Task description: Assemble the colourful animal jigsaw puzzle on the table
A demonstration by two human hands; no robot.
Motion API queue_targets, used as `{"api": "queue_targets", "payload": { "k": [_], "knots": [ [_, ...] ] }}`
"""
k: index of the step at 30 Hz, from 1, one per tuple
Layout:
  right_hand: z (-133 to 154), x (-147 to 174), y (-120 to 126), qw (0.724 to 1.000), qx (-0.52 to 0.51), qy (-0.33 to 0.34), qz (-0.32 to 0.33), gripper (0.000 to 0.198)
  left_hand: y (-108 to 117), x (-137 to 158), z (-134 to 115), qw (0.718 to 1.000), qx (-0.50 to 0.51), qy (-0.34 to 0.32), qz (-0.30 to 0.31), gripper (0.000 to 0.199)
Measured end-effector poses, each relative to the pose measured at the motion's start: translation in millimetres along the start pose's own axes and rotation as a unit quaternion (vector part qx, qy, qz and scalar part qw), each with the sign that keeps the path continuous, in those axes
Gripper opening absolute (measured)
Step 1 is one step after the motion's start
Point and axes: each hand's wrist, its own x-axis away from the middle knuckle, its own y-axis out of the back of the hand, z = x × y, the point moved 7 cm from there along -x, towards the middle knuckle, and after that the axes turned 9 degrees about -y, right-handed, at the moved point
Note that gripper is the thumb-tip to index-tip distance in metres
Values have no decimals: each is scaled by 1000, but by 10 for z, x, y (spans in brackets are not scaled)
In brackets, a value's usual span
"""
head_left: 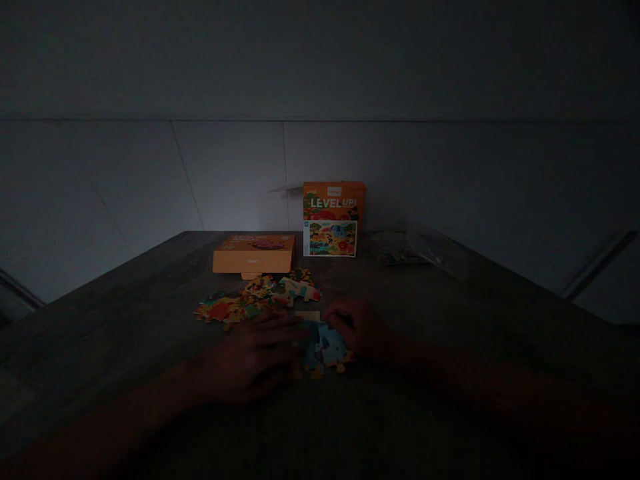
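Note:
A partly joined jigsaw puzzle [327,347], blue with yellowish edges, lies on the table between my hands. My left hand [260,347] rests flat at its left side, fingers stretched out and reaching over the edge of the pieces. On the upper right of the joined part is my right hand [357,327], its fingers curled and pressed together; whether a piece is in them is hidden in the dark. A pale piece [307,315] shows just above the joined part. Beyond my left hand spreads a heap of loose puzzle pieces [235,307], orange, yellow and green.
An orange puzzle box [254,261] lies behind the heap. Another orange box [335,200] stands upright near the wall, a picture card [330,239] leaning on its front. A clear plastic bag [430,250] lies at the back right of the grey table [125,320]. The scene is very dark.

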Motion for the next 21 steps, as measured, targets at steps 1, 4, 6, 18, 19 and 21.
{"api": "queue_targets", "payload": {
  "k": [1,4,6,18,19,21],
  "knots": [
    [5,1,-7,1000,2,7,5,21,-15,-14,-27,1000,21,-9,16,39],
    [-6,-2,-44,1000,3,19,22,22,19,-59,-71,997,71,-7,13,40],
    [-32,-6,-71,999,7,14,34,22,58,-82,-81,997,83,-1,-1,40],
    [5,23,-101,997,33,18,68,26,54,-88,-74,996,80,23,13,41],
    [7,23,-103,997,35,22,67,25,49,-88,-73,996,78,23,18,41],
    [4,20,-108,997,37,27,64,25,39,-87,-73,997,73,24,28,41]
  ]
}}
